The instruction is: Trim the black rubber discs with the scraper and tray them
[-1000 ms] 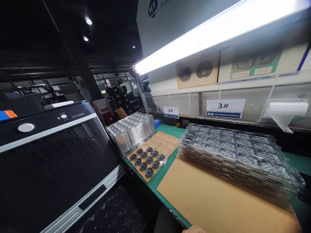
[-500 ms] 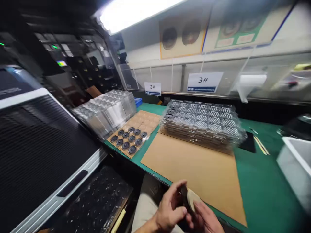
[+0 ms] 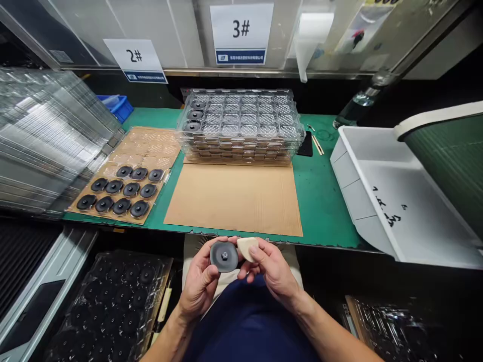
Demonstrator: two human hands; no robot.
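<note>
Gripping a dark round disc (image 3: 224,262) with our left hand (image 3: 199,276), we have the thumb at its rim, while our right hand (image 3: 274,269) pinches a cream pad (image 3: 247,247) just beside it; we cannot tell whether disc and pad are touching. Both are above our lap, near the front edge of the green table (image 3: 324,201), where a cardboard sheet (image 3: 234,198) carries a stack of clear trays (image 3: 241,130) on its far part. To the left lie similar dark discs (image 3: 131,189) in rows.
</note>
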